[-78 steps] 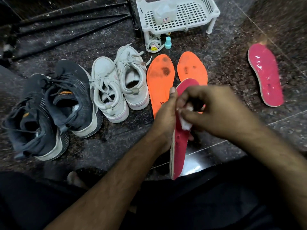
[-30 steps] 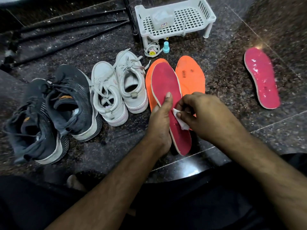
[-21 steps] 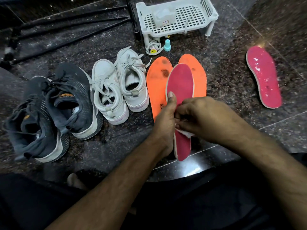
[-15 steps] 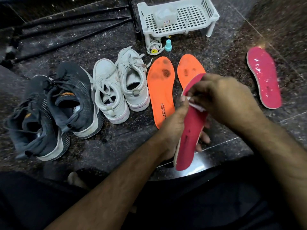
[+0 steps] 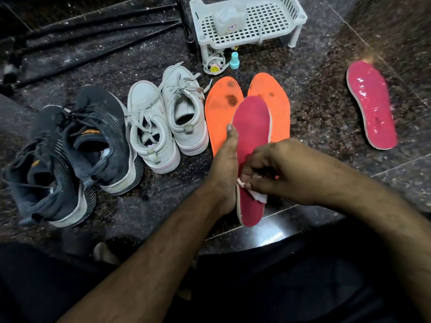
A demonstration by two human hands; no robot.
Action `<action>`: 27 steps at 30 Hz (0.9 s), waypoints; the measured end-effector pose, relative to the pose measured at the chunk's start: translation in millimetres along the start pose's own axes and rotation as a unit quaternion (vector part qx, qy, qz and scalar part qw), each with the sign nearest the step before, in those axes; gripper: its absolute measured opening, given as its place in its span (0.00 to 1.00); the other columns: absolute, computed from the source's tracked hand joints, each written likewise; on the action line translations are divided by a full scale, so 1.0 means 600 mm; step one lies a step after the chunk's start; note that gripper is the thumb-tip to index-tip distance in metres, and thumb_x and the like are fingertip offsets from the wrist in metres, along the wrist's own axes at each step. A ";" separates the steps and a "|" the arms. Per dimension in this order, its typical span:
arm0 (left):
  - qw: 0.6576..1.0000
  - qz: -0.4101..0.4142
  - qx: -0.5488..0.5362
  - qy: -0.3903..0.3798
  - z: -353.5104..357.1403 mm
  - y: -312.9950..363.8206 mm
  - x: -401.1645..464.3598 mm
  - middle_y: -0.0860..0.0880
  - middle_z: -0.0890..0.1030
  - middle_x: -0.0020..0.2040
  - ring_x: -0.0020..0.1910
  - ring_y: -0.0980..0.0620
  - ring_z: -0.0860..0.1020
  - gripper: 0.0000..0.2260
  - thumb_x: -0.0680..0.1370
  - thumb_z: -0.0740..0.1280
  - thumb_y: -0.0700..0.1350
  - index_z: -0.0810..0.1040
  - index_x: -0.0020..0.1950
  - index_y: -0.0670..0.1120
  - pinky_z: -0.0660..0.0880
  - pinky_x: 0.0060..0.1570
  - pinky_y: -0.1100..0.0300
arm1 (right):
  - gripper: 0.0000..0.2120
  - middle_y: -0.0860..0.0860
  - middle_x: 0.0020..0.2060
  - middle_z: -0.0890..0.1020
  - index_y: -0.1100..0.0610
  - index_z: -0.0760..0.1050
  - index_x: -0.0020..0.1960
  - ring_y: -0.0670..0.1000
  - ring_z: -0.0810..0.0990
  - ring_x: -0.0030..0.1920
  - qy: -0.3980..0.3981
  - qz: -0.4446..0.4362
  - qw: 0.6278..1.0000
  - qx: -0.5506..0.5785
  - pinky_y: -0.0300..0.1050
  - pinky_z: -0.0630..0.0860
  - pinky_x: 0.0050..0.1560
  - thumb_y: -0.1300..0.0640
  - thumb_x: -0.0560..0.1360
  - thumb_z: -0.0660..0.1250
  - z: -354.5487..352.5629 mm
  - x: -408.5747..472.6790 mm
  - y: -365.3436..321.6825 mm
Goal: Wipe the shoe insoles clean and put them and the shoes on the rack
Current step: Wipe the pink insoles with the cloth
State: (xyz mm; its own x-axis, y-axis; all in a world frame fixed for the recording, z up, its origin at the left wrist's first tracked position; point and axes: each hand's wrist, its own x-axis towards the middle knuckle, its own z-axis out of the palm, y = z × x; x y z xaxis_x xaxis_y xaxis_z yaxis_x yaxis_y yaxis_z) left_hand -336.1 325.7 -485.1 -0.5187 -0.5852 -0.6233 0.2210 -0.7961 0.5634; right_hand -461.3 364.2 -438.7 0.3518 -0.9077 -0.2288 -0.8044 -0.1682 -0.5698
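Down on the dark speckled stone floor (image 5: 326,117), a person holds a pink insole (image 5: 253,136) up off the ground over two orange insoles (image 5: 219,106) that lie flat side by side, both marked with dark smudges. Their left hand (image 5: 225,169) grips the pink insole along its left edge, thumb lying up the rim. Their right hand (image 5: 277,171) has its fingers (image 5: 247,177) curled, pinching a small white wipe (image 5: 257,195) against the insole's lower half. A second pink insole (image 5: 370,106) lies well apart to the right, glistening wet. Left of the orange pair stand two white sneakers (image 5: 168,122), and further left two dark grey sneakers (image 5: 77,148), one tipped onto the other. Behind them sits a white plastic rack (image 5: 291,12), with a pale translucent container (image 5: 228,19) on its slatted top. A small turquoise bottle (image 5: 234,60) stands just in front of the rack.
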 end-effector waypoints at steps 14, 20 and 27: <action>0.997 0.016 0.072 -0.017 0.004 -0.006 -0.003 0.47 0.82 0.35 0.30 0.50 0.80 0.32 0.80 0.46 0.70 0.79 0.53 0.47 0.77 0.26 0.58 | 0.13 0.48 0.40 0.79 0.48 0.81 0.48 0.56 0.81 0.41 0.078 0.047 0.990 -0.107 0.55 0.80 0.42 0.45 0.73 0.60 0.006 0.007 0.004; 0.988 0.100 0.103 0.049 0.001 -0.012 0.008 0.47 0.80 0.34 0.28 0.50 0.78 0.15 0.83 0.62 0.55 0.76 0.55 0.44 0.78 0.29 0.58 | 0.07 0.43 0.36 0.82 0.45 0.79 0.44 0.45 0.78 0.36 -0.007 0.074 0.995 -0.067 0.49 0.80 0.41 0.43 0.70 0.67 0.003 -0.004 0.009; 0.990 0.052 0.130 -0.029 0.015 -0.016 -0.010 0.41 0.84 0.53 0.38 0.40 0.84 0.21 0.85 0.55 0.58 0.71 0.69 0.44 0.77 0.21 0.54 | 0.12 0.50 0.42 0.81 0.49 0.82 0.47 0.57 0.81 0.42 0.207 0.145 0.960 -0.121 0.54 0.80 0.44 0.43 0.71 0.66 -0.035 0.005 0.047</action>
State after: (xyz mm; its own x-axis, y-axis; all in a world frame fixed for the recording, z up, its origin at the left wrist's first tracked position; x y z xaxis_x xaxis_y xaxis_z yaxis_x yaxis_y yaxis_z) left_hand -342.4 338.1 -481.8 -0.5531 -0.6453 -0.5269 0.0593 -0.6613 0.7478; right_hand -492.9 348.7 -438.8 -0.0845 -0.9964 0.0119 -0.9451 0.0763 -0.3177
